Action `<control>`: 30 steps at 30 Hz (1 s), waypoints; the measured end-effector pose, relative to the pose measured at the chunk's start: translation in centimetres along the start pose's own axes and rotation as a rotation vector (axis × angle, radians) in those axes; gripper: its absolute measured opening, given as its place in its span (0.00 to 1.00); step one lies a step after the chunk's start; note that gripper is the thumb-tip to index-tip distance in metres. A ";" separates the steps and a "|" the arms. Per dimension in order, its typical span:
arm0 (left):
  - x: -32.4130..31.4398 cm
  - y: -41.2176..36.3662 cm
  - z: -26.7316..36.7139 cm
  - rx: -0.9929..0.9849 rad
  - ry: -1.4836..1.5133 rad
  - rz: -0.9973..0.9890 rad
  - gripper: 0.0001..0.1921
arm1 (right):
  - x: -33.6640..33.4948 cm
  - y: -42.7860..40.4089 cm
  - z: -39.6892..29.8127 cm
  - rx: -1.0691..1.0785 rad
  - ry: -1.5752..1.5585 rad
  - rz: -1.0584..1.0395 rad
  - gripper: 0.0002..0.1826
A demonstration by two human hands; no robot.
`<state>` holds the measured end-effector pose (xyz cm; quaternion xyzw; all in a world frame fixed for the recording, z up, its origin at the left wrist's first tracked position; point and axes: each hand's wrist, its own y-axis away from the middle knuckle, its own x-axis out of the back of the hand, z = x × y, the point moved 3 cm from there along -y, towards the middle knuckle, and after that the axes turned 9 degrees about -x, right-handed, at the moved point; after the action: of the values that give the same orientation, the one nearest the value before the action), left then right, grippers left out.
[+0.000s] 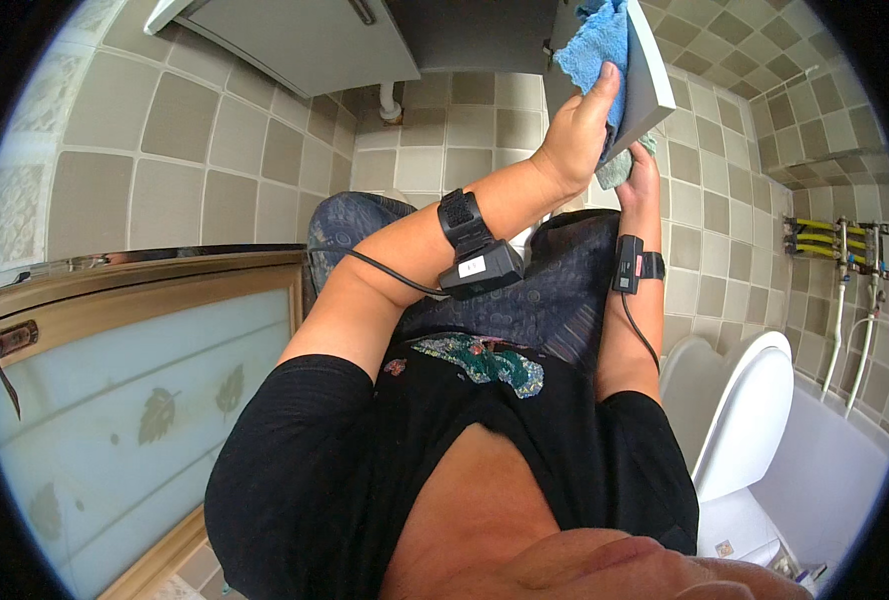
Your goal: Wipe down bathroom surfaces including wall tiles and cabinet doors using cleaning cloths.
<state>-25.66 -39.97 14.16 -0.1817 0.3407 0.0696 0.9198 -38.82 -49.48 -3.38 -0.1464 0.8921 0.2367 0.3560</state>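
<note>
Against the inner face of an opened cabinet door (651,82), my left hand (583,131) presses a blue cloth (598,56), thumb uppermost on it. The cloth hangs down along the door panel, and its top runs out of the picture. My right hand (642,176) is at the door's outer side, near the lower corner, with a pale green cloth (615,171) held at its fingers. The door partly hides that cloth and the fingertips.
A second cabinet door (302,45) hangs at upper left, with a white drain pipe (390,105) below the cabinet. A frosted-glass door (144,420) stands at left. To the right are a white toilet (752,412) and wall pipes (842,300). Cables run from both wrist devices.
</note>
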 end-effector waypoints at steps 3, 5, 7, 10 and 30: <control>1.4 0.4 -1.7 0.062 -0.012 0.048 0.29 | -0.2 0.1 0.0 0.014 -0.015 0.010 0.18; 1.7 0.9 -2.1 0.053 0.030 0.091 0.28 | -0.7 0.4 0.1 0.021 -0.005 0.033 0.18; 1.0 1.2 -1.8 0.095 0.153 0.140 0.28 | -0.3 0.3 0.0 0.005 0.007 0.053 0.17; -1.7 1.6 0.2 0.055 0.145 0.052 0.23 | 0.8 0.1 -0.1 0.003 0.023 0.062 0.17; 8.9 5.1 -11.1 0.344 0.176 0.422 0.24 | -1.1 1.1 -0.3 0.015 0.065 0.147 0.16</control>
<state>-26.84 -39.45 -0.90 0.0467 0.4562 0.1849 0.8692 -38.71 -48.58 -2.02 -0.0855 0.9132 0.2507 0.3098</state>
